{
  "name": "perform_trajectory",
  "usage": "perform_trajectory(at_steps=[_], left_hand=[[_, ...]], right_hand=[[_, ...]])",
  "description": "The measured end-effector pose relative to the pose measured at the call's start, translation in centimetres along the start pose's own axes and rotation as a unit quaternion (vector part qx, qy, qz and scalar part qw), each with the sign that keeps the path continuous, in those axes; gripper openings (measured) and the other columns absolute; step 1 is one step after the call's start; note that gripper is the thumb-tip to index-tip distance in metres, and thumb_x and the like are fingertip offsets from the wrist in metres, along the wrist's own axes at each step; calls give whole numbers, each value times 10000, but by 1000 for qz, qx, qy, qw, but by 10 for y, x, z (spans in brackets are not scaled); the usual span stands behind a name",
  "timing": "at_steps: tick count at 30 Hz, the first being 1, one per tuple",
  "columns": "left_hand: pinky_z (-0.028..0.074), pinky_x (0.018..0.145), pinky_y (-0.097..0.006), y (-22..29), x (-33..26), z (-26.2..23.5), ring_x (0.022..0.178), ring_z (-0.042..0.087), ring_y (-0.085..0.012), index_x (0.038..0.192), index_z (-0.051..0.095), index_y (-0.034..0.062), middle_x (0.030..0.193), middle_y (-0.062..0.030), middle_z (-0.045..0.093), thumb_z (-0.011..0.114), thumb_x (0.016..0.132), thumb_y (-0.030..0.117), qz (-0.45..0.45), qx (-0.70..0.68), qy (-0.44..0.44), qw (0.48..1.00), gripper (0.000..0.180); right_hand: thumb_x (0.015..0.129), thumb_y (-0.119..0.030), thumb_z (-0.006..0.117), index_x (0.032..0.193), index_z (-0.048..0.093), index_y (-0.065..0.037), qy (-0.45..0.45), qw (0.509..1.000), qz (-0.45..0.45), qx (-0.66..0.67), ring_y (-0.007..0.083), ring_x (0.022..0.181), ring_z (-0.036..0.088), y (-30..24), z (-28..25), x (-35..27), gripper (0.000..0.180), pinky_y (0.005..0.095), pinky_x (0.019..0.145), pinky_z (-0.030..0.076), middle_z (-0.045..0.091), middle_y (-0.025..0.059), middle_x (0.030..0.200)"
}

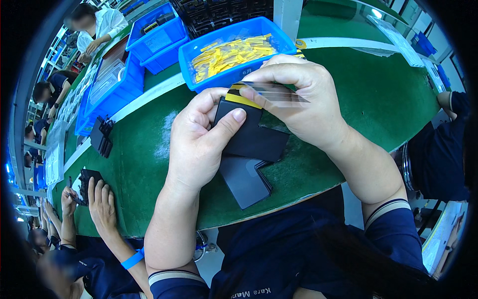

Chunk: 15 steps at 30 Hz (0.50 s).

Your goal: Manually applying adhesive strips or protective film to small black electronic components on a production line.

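- A flat black sheet [251,137] was held above the green table [388,94], in the middle of the frame, by the left hand [199,144]; the thumb was pressed on its face and the remaining fingers were curled behind it.
- A yellow strip [242,98] was seen lying along the top edge of that sheet, just under the right hand [298,99].
- A thin clear film [279,93], blurred by movement, was pinched between the right thumb and forefinger, with the other fingers folded close together over it.
- The film appeared partly lifted from the strip; whether it was fully free could not be told.
- A small stack of similar black sheets [246,182] was lying on the table just below the hands, at the near edge. Whether these were finished or waiting could not be told.
- A blue bin [199,74] filled with yellow strips [231,52] was standing just behind the hands, in the upper middle, so plenty of supply appeared to be left.
- More black pieces [103,135] were stacked at centre left, beside further blue bins [119,92].
- A neighbour's hands [97,199] were resting on a black piece at lower left.
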<state>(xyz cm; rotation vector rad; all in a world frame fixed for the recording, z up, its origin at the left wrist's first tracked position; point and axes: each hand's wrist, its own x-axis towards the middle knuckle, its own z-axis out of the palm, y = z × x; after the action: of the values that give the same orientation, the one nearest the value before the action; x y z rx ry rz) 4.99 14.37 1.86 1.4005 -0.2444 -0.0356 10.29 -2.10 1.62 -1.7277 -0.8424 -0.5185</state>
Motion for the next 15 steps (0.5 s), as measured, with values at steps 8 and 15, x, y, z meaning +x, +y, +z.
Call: perform_trajectory(at_steps=[8, 15], left_hand=[[456, 717, -195, -3, 0, 2, 801, 567, -58, 1060, 535, -32, 924, -50, 626, 569, 872, 44, 21, -12, 5, 1000, 205], [413, 673, -188, -6, -2, 2, 729, 514, -39, 1049, 542, -6, 787, 5, 596, 587, 847, 39, 46, 184, 25, 981, 211]], right_hand=[[643, -77, 755, 806, 662, 3, -13, 999, -31, -15, 199, 648, 622, -1, -1, 2, 205, 277, 607, 492, 627, 112, 724], [637, -98, 752, 806, 625, 10, -29, 999, 0, -44, 243, 665, 618, -1, 1, 0, 237, 298, 615, 493, 608, 123, 749]])
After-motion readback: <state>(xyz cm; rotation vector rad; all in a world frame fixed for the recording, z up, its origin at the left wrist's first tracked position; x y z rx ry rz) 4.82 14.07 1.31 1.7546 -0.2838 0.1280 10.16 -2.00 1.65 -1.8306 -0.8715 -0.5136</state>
